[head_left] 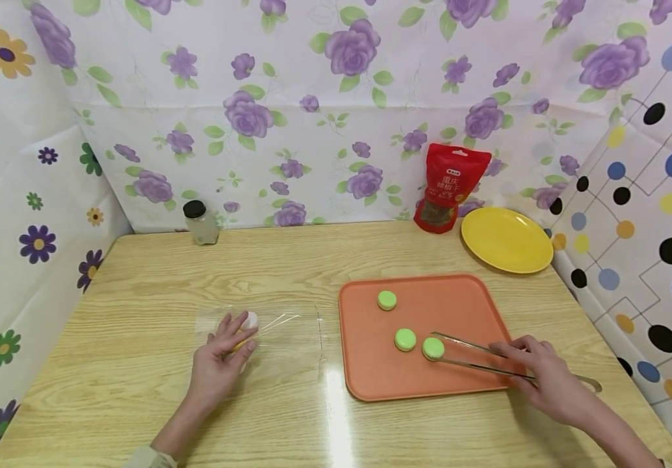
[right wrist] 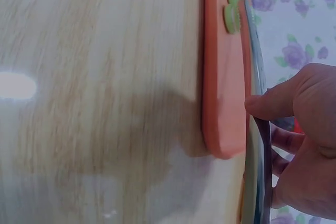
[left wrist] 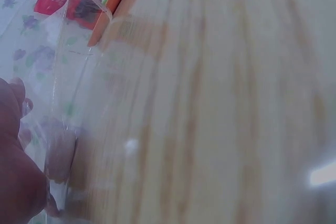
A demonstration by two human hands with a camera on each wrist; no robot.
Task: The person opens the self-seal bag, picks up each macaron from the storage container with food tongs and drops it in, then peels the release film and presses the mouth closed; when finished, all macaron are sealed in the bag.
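My right hand [head_left: 552, 383] grips metal tongs [right wrist: 255, 129] between thumb and fingers. In the head view, the tips of the tongs lie on either side of a green macaron [head_left: 433, 348] on the orange tray [head_left: 371, 383]. Two more green macarons, one close by [head_left: 405, 339] and one further back [head_left: 387, 300], sit on that tray. To the left, my left hand [head_left: 219, 364] holds a clear plastic bag [head_left: 295, 338], thumb and fingers around its left part. A white round piece [head_left: 250, 320] and a bit of yellow show there, mostly hidden by the fingers.
A yellow plate [head_left: 507, 240] lies at the back right, beside a red food pouch [head_left: 453, 185] standing against the flowered cloth. At the back left is a small jar [head_left: 201, 224] with a black lid. Patterned cloth walls enclose the wooden table [head_left: 137, 292] at the back and sides.
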